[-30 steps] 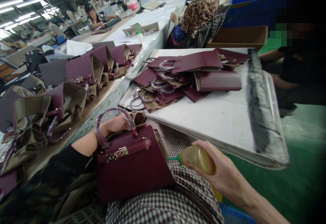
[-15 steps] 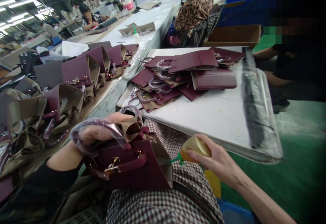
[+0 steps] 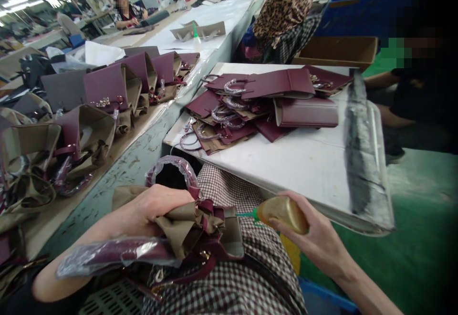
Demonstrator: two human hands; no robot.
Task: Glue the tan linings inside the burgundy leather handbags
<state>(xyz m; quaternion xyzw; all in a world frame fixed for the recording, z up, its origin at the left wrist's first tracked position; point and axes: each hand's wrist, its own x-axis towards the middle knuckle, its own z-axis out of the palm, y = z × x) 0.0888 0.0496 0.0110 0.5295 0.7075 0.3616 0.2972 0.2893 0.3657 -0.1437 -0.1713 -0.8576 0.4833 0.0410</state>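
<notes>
Burgundy bag (image 3: 184, 231) between both hands (image 3: 153, 206) (image 3: 317, 231)

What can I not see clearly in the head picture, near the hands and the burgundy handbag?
All in the head view:
- Left hand: fingertips hidden by the tan fabric of the burgundy handbag.
- Right hand: some fingers hidden behind the squeeze bottle.
- Green nozzle: tip too fine to tell whether it touches the bag.
- Blue container: cut off by the bottom edge.

White table (image 3: 304, 157): pile of burgundy bags (image 3: 275, 86). Long bench (image 3: 229, 16) left of white table: row of open bags (image 3: 103, 86), green-tipped bottle (image 3: 196, 42) past table's far edge.
</notes>
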